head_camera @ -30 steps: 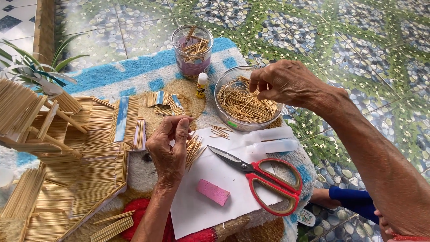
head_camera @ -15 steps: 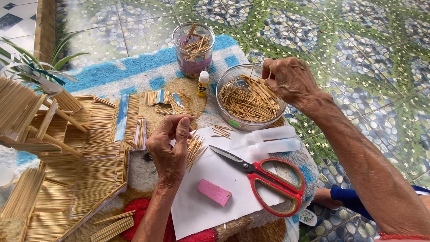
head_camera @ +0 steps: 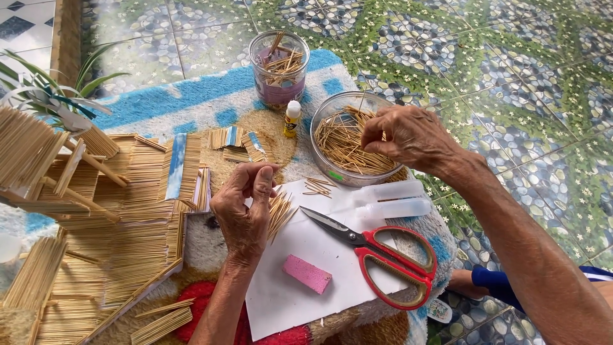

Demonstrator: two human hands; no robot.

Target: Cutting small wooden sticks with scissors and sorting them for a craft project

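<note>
Fingers of the left hand [head_camera: 244, 207] are pinching a fanned bundle of thin wooden toothpicks [head_camera: 278, 213] over the white paper sheet [head_camera: 300, 252]. Farther off, the right hand [head_camera: 412, 135] is reaching into the clear round toothpick bowl [head_camera: 333, 171], fingertips closing on sticks, grip partly hidden. Beside the bowl, a small yellow-labelled glue tube [head_camera: 292, 119] is standing.

1 head-worn camera, looking steeply down and forward, close over the mat [head_camera: 191, 96], tiled floor [head_camera: 511, 64] beyond
</note>
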